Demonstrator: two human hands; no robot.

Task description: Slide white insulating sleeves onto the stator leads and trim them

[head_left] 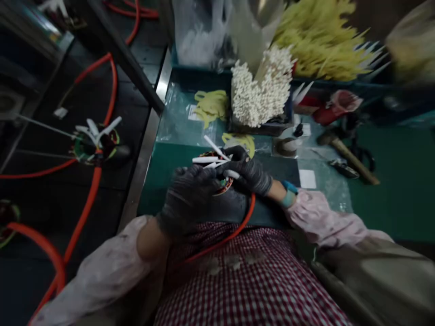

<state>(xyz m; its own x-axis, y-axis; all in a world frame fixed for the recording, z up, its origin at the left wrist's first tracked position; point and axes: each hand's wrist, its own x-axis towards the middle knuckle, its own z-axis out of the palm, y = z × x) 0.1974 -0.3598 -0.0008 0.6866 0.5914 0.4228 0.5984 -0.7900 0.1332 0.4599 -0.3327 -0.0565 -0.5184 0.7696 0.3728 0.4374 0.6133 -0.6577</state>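
Wearing a dark grey glove, my right hand (249,172) is closed, its fingertips pinching the near ends of several white sleeves (205,160) that fan out to the left. Beneath them sits a round wound coil (224,186) with coloured wires, mostly covered by my hands. An orange cable (249,210) curves from beside the coil down over my apron. My left hand (188,194), gloved alike, has its fingers curled at the coil's left side, just below the sleeves. What those fingers grip is hidden and blurred.
Behind the coil stands a box of thin white tubes (258,95), with yellow sleeves (210,106) beside it. A hammer (353,158) lies to the right. At left, another wound coil (97,145) with an orange hose-like cable (86,208) hangs beyond the table's metal edge (141,158).
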